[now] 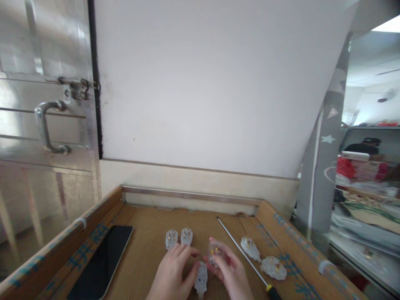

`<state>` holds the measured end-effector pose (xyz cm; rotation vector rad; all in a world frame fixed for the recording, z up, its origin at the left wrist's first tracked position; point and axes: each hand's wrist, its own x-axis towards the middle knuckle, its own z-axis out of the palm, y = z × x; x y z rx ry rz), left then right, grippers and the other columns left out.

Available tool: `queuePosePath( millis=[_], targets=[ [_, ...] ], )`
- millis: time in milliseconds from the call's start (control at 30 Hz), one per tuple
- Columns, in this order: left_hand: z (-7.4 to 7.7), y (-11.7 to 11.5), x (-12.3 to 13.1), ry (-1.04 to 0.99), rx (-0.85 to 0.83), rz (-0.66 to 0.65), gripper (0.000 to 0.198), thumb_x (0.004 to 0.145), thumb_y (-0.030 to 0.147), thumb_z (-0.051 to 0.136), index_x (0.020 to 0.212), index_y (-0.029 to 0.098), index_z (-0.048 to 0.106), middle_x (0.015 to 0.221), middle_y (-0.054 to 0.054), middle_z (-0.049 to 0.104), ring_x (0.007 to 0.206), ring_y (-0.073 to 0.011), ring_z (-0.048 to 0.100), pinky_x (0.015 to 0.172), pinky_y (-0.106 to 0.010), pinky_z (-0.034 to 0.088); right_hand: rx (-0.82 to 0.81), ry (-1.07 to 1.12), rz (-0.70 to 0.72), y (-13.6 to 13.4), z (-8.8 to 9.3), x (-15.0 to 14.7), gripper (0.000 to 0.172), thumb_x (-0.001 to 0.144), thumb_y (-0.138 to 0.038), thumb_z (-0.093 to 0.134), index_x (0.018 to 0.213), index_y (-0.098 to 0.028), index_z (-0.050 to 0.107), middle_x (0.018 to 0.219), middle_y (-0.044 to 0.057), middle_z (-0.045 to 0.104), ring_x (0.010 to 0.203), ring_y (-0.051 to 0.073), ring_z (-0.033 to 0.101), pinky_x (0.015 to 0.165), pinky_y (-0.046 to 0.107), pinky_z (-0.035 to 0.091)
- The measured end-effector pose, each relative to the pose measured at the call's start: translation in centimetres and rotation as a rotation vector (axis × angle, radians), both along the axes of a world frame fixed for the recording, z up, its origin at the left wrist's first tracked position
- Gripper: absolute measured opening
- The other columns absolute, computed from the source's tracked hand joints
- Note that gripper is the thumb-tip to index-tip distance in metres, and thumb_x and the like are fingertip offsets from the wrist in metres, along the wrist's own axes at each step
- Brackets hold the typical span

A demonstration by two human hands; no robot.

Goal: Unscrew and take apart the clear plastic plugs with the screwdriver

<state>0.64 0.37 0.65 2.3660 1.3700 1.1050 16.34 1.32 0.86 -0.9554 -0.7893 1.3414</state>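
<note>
My right hand (230,268) holds a clear plastic power plug (215,251) with brass-coloured metal parts, fingers and thumb closed round it. Just left of it, my left hand (175,271) is held low over the cardboard with thumb and fingers apart; nothing shows between them. Beside its thumb lies a clear plug piece (201,278); whether the thumb touches it I cannot tell. Two more clear plugs with prongs, a left one (171,238) and a right one (186,236), lie beyond my left hand.
A long screwdriver (242,251) with a black and yellow handle lies right of my hands. Past it are two clear plug pieces (250,248) (273,268). A black phone (101,262) lies left. Raised cardboard sides (290,237) border the work surface. Another person (364,146) is far right.
</note>
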Motion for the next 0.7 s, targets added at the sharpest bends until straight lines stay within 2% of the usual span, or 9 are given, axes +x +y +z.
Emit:
queuePosePath(
  millis=[67,167,333,433,567,700],
  targets=[
    [0.2,-0.1,0.3,0.081,-0.085,-0.04,0.019,0.075,0.014,0.057,0.09,0.023,0.063,0.09,-0.002,0.066,0.088,-0.021,0.06,0.078,-0.031,0.047,0.027,-0.089,-0.087,0.1,-0.3,0.1,0.054,0.045,-0.047,0.08,0.086,-0.015,0.066,0.085,0.008,0.068,0.066,0.02,0.063,0.059,0.03,0.054],
    [0.3,-0.1,0.5,0.112,-0.169,-0.025,0.023,0.07,0.012,0.06,0.09,0.023,0.065,0.091,-0.002,0.066,0.09,-0.022,0.059,0.081,-0.032,0.046,0.026,-0.22,-0.157,0.2,-0.6,0.3,0.058,0.05,-0.054,0.073,0.09,-0.014,0.064,0.092,0.012,0.067,0.065,0.021,0.063,0.05,0.027,0.051],
    [0.0,0.1,0.2,0.102,-0.191,0.038,0.021,0.072,0.013,0.057,0.089,0.022,0.065,0.093,-0.003,0.066,0.09,-0.0218,0.058,0.081,-0.032,0.044,0.03,-0.396,-0.175,0.2,-1.4,0.7,0.057,0.059,-0.053,0.064,0.098,-0.011,0.062,0.068,0.007,0.066,0.052,0.017,0.057,0.041,0.023,0.045],
    [0.0,0.1,0.1,0.097,-0.193,0.067,0.019,0.075,0.015,0.055,0.089,0.022,0.065,0.093,-0.002,0.066,0.089,-0.0217,0.058,0.079,-0.032,0.043,0.062,-0.44,-0.185,0.2,-1.5,0.7,0.054,0.06,-0.048,0.064,0.102,-0.013,0.062,0.066,0.004,0.064,0.048,0.015,0.055,0.038,0.022,0.042],
    [-0.1,0.1,0.1,0.095,-0.158,0.07,0.018,0.076,0.015,0.053,0.089,0.023,0.064,0.091,-0.002,0.066,0.088,-0.0212,0.058,0.077,-0.031,0.044,0.025,-0.37,-0.174,0.2,-1.2,0.6,0.056,0.058,-0.044,0.066,0.104,-0.015,0.058,0.057,-0.001,0.057,0.045,0.014,0.053,0.032,0.019,0.038],
    [-0.2,0.0,0.1,0.102,-0.137,0.063,0.017,0.077,0.014,0.053,0.087,0.023,0.063,0.09,-0.002,0.066,0.086,-0.0209,0.059,0.076,-0.03,0.045,-0.096,-0.112,-0.087,0.3,-1.2,0.7,0.061,0.052,-0.043,0.07,0.105,-0.016,0.053,0.061,-0.003,0.056,0.044,0.015,0.056,0.028,0.018,0.034]
  ],
)
